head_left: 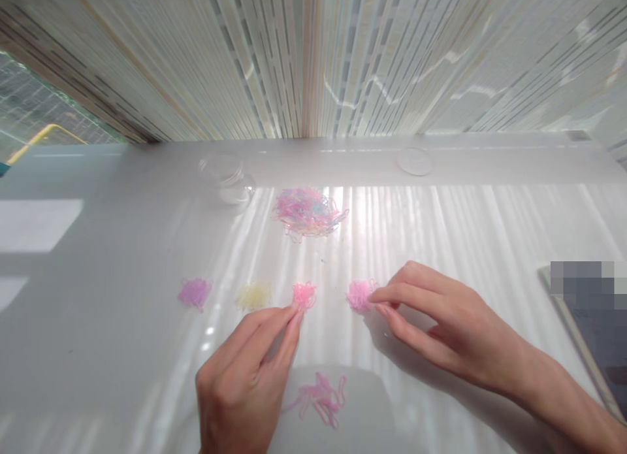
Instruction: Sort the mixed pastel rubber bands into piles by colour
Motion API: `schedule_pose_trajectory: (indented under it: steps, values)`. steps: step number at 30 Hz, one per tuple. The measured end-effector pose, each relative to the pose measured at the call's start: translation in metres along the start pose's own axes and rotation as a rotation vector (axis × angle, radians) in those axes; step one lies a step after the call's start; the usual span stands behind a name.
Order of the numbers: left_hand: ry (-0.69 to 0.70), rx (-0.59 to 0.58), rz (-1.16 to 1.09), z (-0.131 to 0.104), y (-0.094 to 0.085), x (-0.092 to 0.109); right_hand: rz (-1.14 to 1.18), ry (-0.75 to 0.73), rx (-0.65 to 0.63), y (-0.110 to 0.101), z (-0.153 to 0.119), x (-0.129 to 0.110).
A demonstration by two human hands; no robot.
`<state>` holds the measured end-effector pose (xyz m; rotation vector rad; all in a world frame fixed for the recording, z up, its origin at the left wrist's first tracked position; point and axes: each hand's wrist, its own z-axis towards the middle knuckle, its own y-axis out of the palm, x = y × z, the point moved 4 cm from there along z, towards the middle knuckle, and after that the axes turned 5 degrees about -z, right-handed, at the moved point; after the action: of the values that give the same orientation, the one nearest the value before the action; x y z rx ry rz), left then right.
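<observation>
Gap btwn L hand (247,369), at brt-pink pile (304,295) edge, & R hand (458,320).

The left hand (245,372) points forward, thumb and index fingertips (295,308) pinched together. To its right, the right hand (455,320) angles inward from its slanting forearm (553,382), index finger (411,296) above the thumb (401,326), their tips slightly apart.

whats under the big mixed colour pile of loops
White tabletop shows all around the mixed pile; whatever lies directly beneath its middle is covered and cannot be seen.
</observation>
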<state>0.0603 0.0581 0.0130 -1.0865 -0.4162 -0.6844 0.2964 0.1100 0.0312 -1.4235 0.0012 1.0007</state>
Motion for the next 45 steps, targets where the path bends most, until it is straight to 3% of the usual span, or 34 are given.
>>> schedule_pose_trajectory:
  steps: [8,14,25,33,45]
  values:
    - [0.019,0.008,0.07,-0.002,0.002,-0.003,-0.11,0.132,0.131,-0.008,-0.006,0.02]
    - [0.043,0.03,0.026,-0.004,-0.003,-0.001,-0.141,0.184,0.087,-0.011,-0.006,0.027]
    - [0.026,-0.019,0.017,-0.006,-0.004,0.0,-0.047,0.13,-0.09,-0.003,-0.006,0.024]
    - [-0.031,-0.045,0.009,-0.009,-0.003,-0.004,-0.102,0.083,-0.04,0.009,-0.002,0.023]
    - [-0.041,-0.05,0.013,-0.009,-0.004,-0.004,-0.096,0.118,-0.079,0.008,-0.001,0.022]
